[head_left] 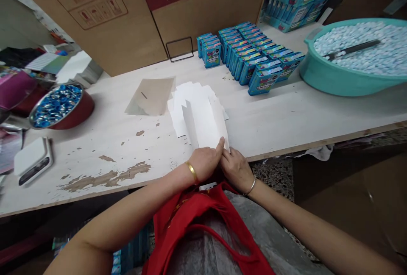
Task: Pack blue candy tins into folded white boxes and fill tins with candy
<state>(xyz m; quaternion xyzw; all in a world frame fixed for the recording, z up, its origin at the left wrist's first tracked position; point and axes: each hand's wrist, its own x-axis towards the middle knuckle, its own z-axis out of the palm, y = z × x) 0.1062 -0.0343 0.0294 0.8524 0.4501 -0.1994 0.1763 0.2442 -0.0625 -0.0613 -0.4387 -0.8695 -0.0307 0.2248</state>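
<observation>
A white cardboard blank point(204, 122) with its long sides creased upward lies near the table's front edge. My left hand point(205, 162), with a gold bracelet at the wrist, presses a finger on the blank's near right flap. Right beside it, my right hand point(238, 168) pinches the same near corner, its fingers curled and partly hidden. More flat white blanks point(178, 116) are fanned out beneath. To their left lies a thin translucent sheet point(149, 97) with a short dark mark.
Several blue small candy boxes point(259, 78) stand in rows at the back. At right is a turquoise tub point(343, 82) of pale candies with a dark scoop or blade point(356, 49). At left are a red bowl point(81, 112) of blue wrapped pieces and a white scale point(33, 156). Large cartons point(133, 37) stand behind.
</observation>
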